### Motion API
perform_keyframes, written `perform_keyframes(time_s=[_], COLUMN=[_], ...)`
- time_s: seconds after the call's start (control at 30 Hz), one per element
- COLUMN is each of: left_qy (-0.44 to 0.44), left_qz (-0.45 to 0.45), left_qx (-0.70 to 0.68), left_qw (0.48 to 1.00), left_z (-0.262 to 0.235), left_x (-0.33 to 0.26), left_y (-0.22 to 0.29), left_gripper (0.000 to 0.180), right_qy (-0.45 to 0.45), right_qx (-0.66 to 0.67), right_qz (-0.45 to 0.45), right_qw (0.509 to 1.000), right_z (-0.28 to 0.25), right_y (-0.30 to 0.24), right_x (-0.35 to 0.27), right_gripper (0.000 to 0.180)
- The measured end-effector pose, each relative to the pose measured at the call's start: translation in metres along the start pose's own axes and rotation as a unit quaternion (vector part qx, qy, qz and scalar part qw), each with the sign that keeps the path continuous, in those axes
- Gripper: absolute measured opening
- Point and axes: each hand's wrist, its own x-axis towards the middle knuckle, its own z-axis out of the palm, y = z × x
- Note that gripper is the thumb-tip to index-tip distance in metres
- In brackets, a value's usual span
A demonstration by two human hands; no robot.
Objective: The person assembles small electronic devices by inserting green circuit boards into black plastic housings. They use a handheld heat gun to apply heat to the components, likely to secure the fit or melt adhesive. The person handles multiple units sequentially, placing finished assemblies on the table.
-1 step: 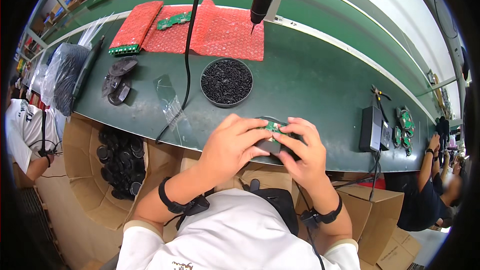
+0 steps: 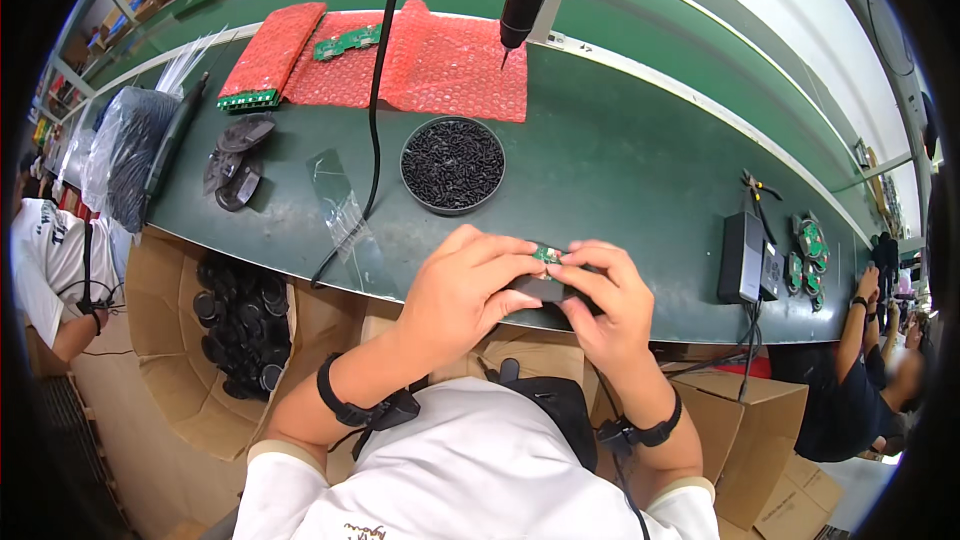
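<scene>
Just above the near edge of the bench, both my hands hold a black plastic housing (image 2: pixel 541 289) with a small green circuit board (image 2: pixel 547 255) in or on it. My left hand (image 2: pixel 462 283) grips the housing from the left, its fingertips on the board's side and its thumb at the lower edge. From the other side my right hand (image 2: pixel 612 302) is closed on it, with fingers pressing at the board and the thumb below. Fingers cover much of the housing, so how the board sits in it cannot be made out.
A round tin of black screws (image 2: pixel 453 165) stands ahead. An electric screwdriver (image 2: pixel 522 0) hangs above red bubble wrap (image 2: pixel 460 80). Black cable (image 2: pixel 376 120) crosses the bench. Pliers (image 2: pixel 757 202) and several circuit boards (image 2: pixel 810 245) lie right; a carton (image 2: pixel 160 340) of black parts stands lower left.
The black housing has tilted slightly between my hands, and its dark far rim shows less. My right fingers and thumb have shifted a little on it.
</scene>
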Motion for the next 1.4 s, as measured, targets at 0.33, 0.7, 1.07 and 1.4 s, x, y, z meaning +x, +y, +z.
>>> perform_keyframes(time_s=[0.33,0.7,1.07,1.4], left_qy=[0.073,0.051,0.056,0.078], left_qz=[-0.037,-0.016,-0.016,-0.030], left_qx=[-0.030,0.011,0.014,0.006], left_qw=[0.996,0.999,0.998,0.997], left_z=[0.011,0.008,0.010,0.013], left_x=[0.004,0.009,0.008,0.006], left_y=[0.009,0.012,0.012,0.014], left_gripper=[0.035,0.031,0.032,0.031], right_qy=[0.064,0.046,0.036,0.055], right_qx=[0.136,0.140,0.117,0.227], right_qz=[0.113,0.116,0.100,0.134], right_qw=[0.982,0.982,0.987,0.963], right_z=[0.013,0.008,0.004,0.009], right_y=[-0.011,-0.013,-0.016,-0.006], right_x=[0.004,0.005,0.009,0.002], right_gripper=[0.031,0.034,0.039,0.031])
